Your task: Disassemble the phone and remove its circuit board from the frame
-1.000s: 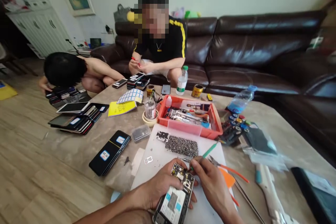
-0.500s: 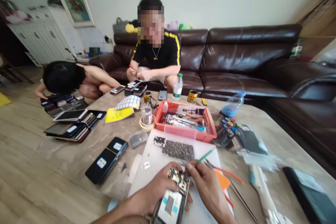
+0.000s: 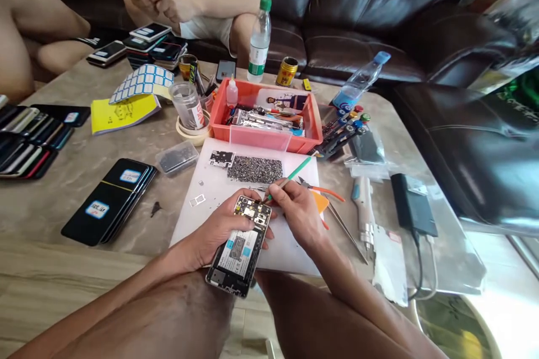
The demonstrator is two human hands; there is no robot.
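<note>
An opened smartphone (image 3: pixel 240 249) rests in my left hand (image 3: pixel 225 224), its battery and circuit board bare. My left thumb lies over the board and the fingers wrap round the far edge. My right hand (image 3: pixel 297 210) pinches a thin green-handled pry tool (image 3: pixel 298 169), its tip at the phone's top edge. Under both hands is a white mat (image 3: pixel 193 190). On it lie a tray of small screws (image 3: pixel 255 169), a black-and-white phone part (image 3: pixel 221 159) and a SIM tray (image 3: pixel 197 200). Orange-handled pliers (image 3: pixel 326 190), an orange pick (image 3: pixel 320 202) and tweezers (image 3: pixel 347 230) are right of my right hand.
A red toolbox (image 3: pixel 269 137) stands behind the mat, beside a clear jar (image 3: pixel 187 104) on tape. Phone stacks (image 3: pixel 112 199) lie left. An electric screwdriver (image 3: pixel 364 207) and power bank (image 3: pixel 415 205) lie right. A water bottle (image 3: pixel 259 45) stands near a seated person's hands (image 3: pixel 168 0).
The view has tilted down and come closer, showing my legs and more of the phone. My hands keep their hold on the phone and the green tool.
</note>
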